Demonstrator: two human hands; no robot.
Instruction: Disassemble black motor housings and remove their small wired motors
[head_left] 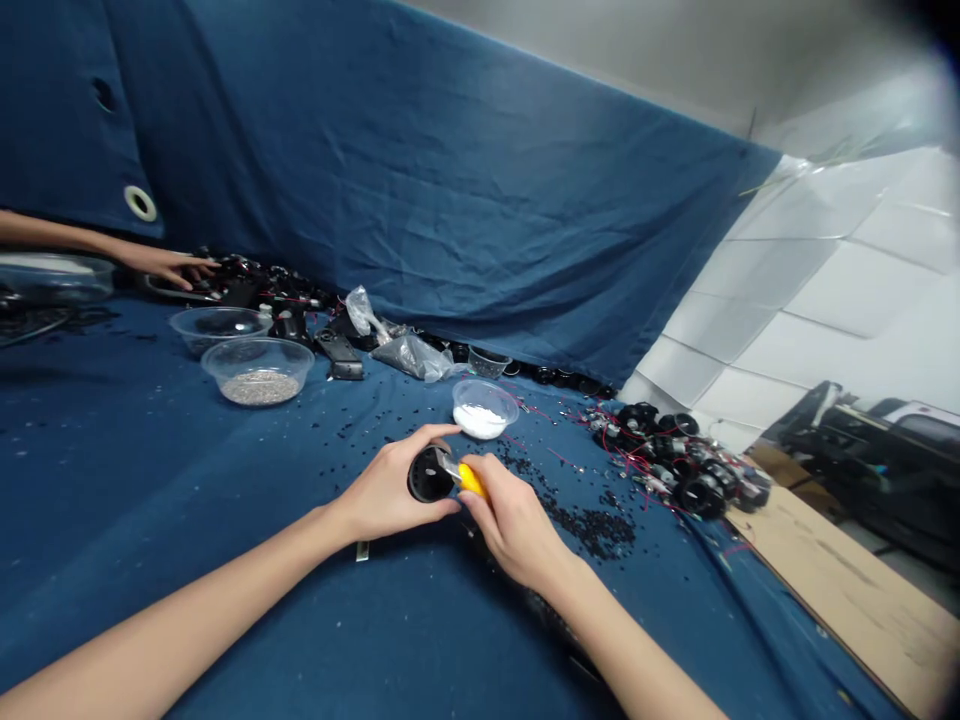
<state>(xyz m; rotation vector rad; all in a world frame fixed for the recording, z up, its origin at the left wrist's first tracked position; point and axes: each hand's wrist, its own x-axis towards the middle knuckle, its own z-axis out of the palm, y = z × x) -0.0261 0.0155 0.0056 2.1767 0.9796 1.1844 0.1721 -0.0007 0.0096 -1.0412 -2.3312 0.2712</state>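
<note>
My left hand (390, 484) is wrapped round a black round plastic housing (429, 476), its open face turned toward me. In my right hand (517, 515) is a yellow-handled utility knife (472, 480); its metal blade reaches to the rim of the housing. Whether the blade cuts in or only touches there, I cannot tell. Just beyond my hands stands a clear bowl (486, 408) with white material in it. Small black bits (592, 528) lie scattered on the blue cloth to the right of my right hand.
Clear bowls (259, 370), one with grey grains, stand at left. A co-worker's hand (169, 265) reaches into black parts at the back left. Plastic bags (416, 355) lie at the back. Motors with red wires (686, 460) are heaped at right, beside a cardboard sheet (855, 590).
</note>
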